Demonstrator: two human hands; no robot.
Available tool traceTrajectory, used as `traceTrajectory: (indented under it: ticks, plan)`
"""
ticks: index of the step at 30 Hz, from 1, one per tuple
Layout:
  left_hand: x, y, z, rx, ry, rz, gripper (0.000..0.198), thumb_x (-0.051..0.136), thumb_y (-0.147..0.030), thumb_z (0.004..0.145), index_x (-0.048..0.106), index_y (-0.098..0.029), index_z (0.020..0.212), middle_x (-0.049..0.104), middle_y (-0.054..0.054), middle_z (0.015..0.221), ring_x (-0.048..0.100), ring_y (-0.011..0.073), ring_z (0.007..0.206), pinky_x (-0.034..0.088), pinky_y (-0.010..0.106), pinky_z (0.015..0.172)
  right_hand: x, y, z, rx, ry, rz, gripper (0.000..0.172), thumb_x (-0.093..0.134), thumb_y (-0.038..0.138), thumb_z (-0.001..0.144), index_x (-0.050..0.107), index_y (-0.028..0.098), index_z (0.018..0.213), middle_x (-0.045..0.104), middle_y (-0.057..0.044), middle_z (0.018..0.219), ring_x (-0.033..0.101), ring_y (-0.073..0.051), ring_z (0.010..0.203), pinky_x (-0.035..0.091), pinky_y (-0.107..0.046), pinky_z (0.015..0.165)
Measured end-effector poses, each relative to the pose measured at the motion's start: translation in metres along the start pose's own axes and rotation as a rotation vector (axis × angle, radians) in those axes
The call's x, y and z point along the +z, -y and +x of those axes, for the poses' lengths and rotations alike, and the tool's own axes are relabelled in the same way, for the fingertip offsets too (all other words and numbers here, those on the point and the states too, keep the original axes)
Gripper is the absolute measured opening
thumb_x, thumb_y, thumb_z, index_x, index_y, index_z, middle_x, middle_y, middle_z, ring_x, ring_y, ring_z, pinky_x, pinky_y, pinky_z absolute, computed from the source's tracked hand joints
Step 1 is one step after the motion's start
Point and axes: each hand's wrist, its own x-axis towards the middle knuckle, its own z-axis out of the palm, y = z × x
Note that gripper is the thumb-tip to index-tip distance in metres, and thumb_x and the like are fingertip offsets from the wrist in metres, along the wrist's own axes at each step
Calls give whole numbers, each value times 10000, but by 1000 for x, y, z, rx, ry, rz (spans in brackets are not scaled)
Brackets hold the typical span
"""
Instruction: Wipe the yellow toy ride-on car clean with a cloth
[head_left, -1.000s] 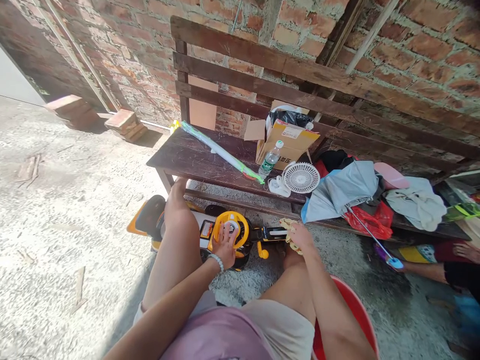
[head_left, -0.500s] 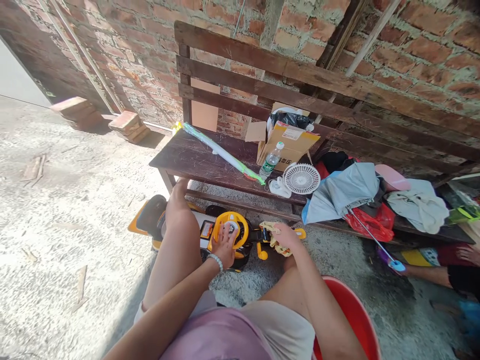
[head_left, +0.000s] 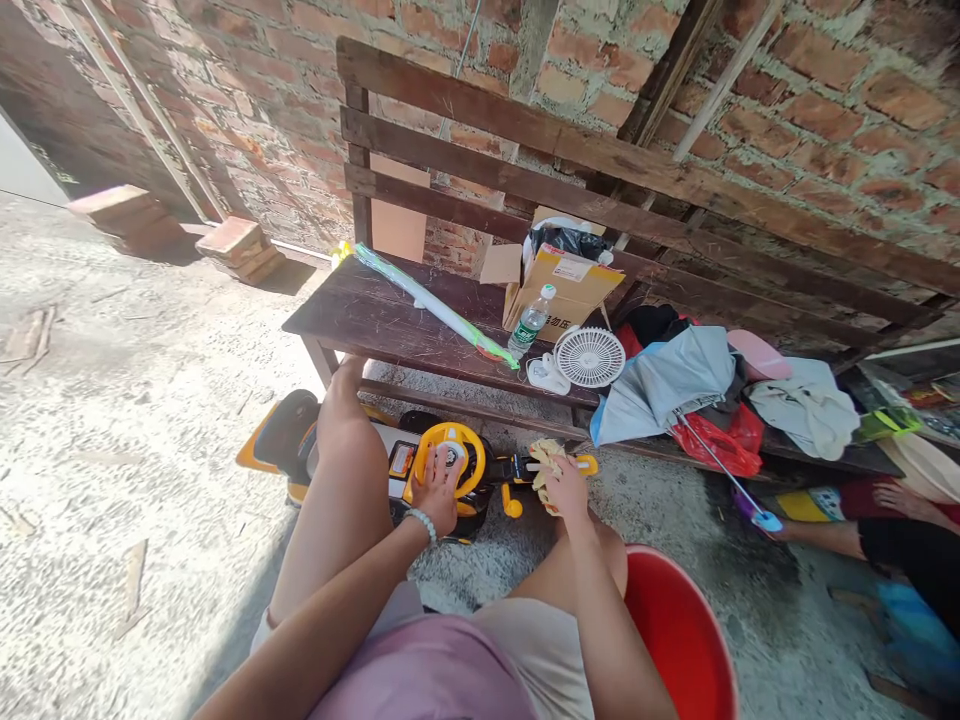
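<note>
**Yellow cloth and toy ride-on car [head_left: 401, 462] held by 2 hands**

The left hand [head_left: 435, 500] is spread on the yellow steering wheel [head_left: 431, 450]; a crumpled yellow cloth [head_left: 546, 470] is pinched in the right hand [head_left: 566, 490], just beside the yellow front bar [head_left: 586, 464]; the car is stood on the concrete floor [head_left: 150, 450], just beyond the left knee [head_left: 345, 420] and before a wooden bench [head_left: 375, 320]; a red basin [head_left: 675, 630] is placed by the right knee [head_left: 600, 560].

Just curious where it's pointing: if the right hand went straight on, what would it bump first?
Probably the yellow-tipped bar of the ride-on toy car, just past the cloth in that hand; depth is unclear, so they may already touch.
</note>
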Motion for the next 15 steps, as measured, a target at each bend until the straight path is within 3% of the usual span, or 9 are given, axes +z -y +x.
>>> traceTrajectory:
  ticks: [3,7,11,15]
  plan:
    - [-7,-2,-1,-26,27,13,909,622,-238,851,214,-246,1663,-52,111,1752,-93,389,1603,242,678,1194,20,18,-20,-92,6,148,384,515,449,891,726,236,1131,661,-99,1266,621,-260,1204,495,-377,1058]
    - [-9,0,1,-7,77,7,936,624,-219,841,186,-233,1668,-86,110,1747,-125,380,1598,217,653,1218,34,25,-39,-50,-99,241,425,476,455,914,693,213,1188,594,-136,1362,616,-272,1166,542,-382,928]
    - [-5,2,3,14,76,3,952,623,-206,831,175,-239,1670,-105,88,1745,-144,372,1594,207,643,1231,31,19,-37,9,-129,160,421,498,363,888,688,207,1230,517,-140,1474,616,-266,1103,524,-314,773]
    - [-2,3,4,27,69,-12,944,612,-189,830,184,-248,1669,-87,72,1750,-129,373,1597,225,653,1228,12,11,-16,120,-121,7,461,514,314,901,675,202,1318,449,-163,1538,619,-287,1094,511,-348,793]
